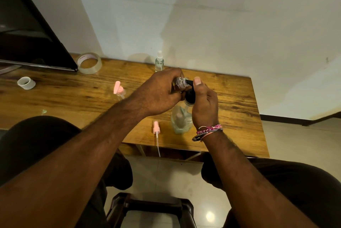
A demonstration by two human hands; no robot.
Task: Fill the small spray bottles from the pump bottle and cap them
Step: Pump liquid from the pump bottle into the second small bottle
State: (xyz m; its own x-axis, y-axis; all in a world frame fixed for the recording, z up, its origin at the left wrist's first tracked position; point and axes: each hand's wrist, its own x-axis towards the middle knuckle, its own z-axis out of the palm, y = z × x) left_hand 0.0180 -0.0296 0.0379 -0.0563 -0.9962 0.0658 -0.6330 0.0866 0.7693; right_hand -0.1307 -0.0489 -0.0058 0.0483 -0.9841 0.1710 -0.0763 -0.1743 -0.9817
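My left hand (pixel 160 92) grips a small clear spray bottle (pixel 180 82) on its side, its open threaded neck against the black nozzle of the pump bottle (pixel 181 119). My right hand (pixel 203 105) is wrapped around the black pump head (pixel 190 95), thumb on top of the nozzle. The pump bottle is clear, holds pale liquid and stands on the wooden table (pixel 77 96). A pink spray cap with a dip tube (pixel 156 131) lies by the table's front edge. A second small bottle with a pink cap (pixel 119 92) lies left of my hands. A capped spray bottle (pixel 159 61) stands at the back.
A roll of clear tape (pixel 89 63) and a white ring (pixel 26 82) sit at the left, near a dark monitor (pixel 27 30). The table's right edge is close to my right hand. A chair frame (pixel 151 207) is between my knees.
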